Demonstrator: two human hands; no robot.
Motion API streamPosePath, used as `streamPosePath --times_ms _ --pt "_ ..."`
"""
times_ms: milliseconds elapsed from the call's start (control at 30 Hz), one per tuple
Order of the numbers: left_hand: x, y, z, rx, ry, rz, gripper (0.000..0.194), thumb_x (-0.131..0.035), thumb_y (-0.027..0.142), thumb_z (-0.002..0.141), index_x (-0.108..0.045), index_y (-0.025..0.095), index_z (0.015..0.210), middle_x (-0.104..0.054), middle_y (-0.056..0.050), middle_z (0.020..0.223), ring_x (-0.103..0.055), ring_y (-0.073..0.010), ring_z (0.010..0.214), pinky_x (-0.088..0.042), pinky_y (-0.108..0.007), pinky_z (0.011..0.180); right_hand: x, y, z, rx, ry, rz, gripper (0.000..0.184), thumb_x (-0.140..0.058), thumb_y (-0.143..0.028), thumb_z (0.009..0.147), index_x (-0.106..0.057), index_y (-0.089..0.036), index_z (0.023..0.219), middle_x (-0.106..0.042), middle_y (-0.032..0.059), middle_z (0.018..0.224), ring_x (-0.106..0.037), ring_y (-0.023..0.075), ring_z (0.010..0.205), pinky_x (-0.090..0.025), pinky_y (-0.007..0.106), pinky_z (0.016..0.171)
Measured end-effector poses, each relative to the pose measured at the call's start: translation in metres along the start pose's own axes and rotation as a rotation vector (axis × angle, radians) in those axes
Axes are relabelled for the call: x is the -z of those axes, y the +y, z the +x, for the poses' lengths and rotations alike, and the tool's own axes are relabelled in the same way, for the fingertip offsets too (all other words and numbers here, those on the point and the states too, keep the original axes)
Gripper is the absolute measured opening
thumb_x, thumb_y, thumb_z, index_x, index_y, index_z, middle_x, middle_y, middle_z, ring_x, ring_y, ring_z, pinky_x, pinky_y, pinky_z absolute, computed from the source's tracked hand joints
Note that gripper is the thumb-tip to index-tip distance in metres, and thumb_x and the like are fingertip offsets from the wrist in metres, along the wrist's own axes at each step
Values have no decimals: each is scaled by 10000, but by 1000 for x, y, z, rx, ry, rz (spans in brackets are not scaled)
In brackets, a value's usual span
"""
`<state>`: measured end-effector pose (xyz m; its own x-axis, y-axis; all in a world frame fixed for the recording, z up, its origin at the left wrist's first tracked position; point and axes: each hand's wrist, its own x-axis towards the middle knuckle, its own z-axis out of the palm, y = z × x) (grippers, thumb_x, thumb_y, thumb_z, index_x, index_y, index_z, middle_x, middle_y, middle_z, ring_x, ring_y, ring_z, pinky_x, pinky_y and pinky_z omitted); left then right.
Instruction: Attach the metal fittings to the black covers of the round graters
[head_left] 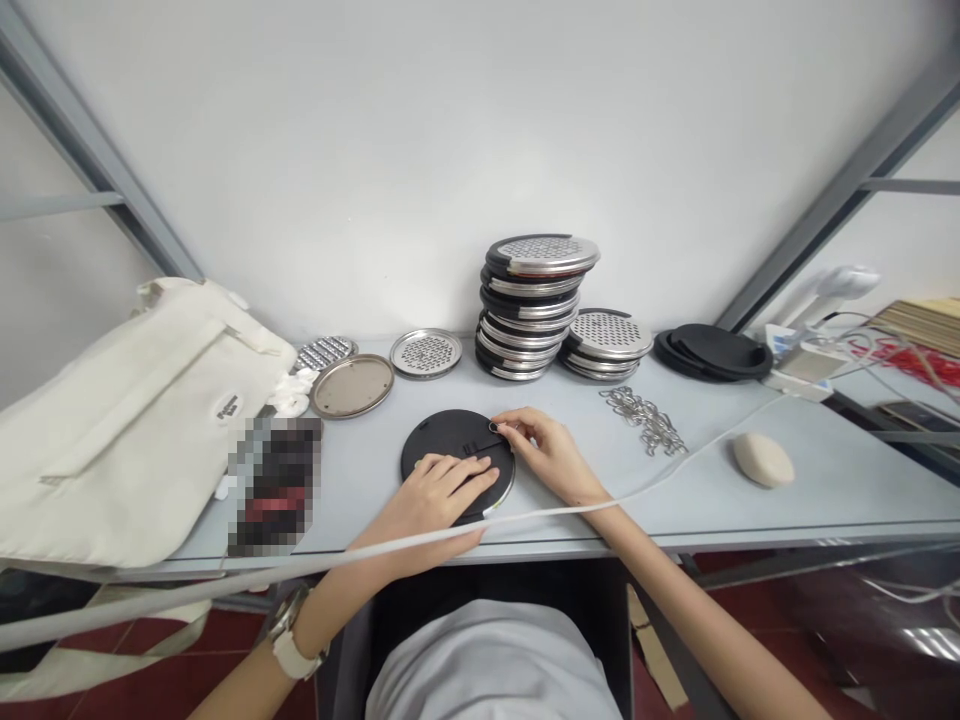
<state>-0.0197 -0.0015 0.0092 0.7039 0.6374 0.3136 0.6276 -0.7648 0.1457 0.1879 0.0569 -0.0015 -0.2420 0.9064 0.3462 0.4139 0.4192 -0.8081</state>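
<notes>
A round black disc (448, 446) with a metal rim lies flat on the grey table (825, 480) in front of me. My left hand (439, 490) rests on it, fingers stretched flat, holding it down. My right hand (541, 446) is at the disc's right upper edge, with finger and thumb pinched on a small metal ring (493, 427). A pile of similar metal rings (646, 418) lies to the right of that hand.
Behind stand a tall stack (531, 305) and a low stack (606, 342) of perforated metal-and-black discs, loose metal plates (352, 385) and black covers (712, 350). A cream cloth bag (127, 420) fills the left. A white cord (315, 562) crosses the front edge; a pale oval lump (763, 459) lies right.
</notes>
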Motion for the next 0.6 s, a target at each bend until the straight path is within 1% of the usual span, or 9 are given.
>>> streamPosePath --times_ms 67,167,233,333,433,600 --pt "0 0 0 0 2 0 491 -542 309 868 -446 198 1336 -498 -73 1340 -490 -236 1149 -370 -404 973 2 3 -1 -30 -26 52 257 -501 -316 890 -672 -186 1031 -633 63 883 -575 164 753 -463 296 707" --pt "0 0 -1 0 0 -3 496 -546 310 868 -441 201 1340 -496 -68 1342 -486 -233 1153 -369 -403 976 5 5 -1 -95 -74 161 296 -513 -348 877 -663 -167 1057 -617 72 898 -578 165 756 -472 290 689" --pt "0 -1 -1 -3 0 -4 497 -545 309 870 -437 201 1344 -495 -67 1343 -484 -232 1155 -368 -403 976 6 6 -1 -117 -130 210 327 -516 -359 874 -638 -157 1100 -603 50 821 -558 155 717 -463 279 666" --pt "0 -1 0 -6 3 0 496 -544 310 870 -440 201 1342 -494 -71 1344 -485 -234 1154 -372 -403 973 8 5 -1 -108 -200 232 353 -503 -360 881 -596 -148 1148 -539 2 700 -516 136 655 -440 264 644" --pt "0 0 -1 -6 12 9 504 -560 307 856 -447 202 1336 -502 -69 1335 -493 -230 1149 -381 -398 969 8 4 -2 -88 -200 197 334 -476 -352 897 -582 -149 1141 -508 -12 676 -494 128 634 -424 254 629" --pt "1 0 -1 -1 -9 8 502 -552 308 866 -438 200 1342 -494 -63 1345 -484 -229 1154 -372 -400 978 7 -2 -4 -49 -148 23 293 -421 -315 924 -594 -171 1112 -501 -23 642 -479 125 601 -396 251 615"
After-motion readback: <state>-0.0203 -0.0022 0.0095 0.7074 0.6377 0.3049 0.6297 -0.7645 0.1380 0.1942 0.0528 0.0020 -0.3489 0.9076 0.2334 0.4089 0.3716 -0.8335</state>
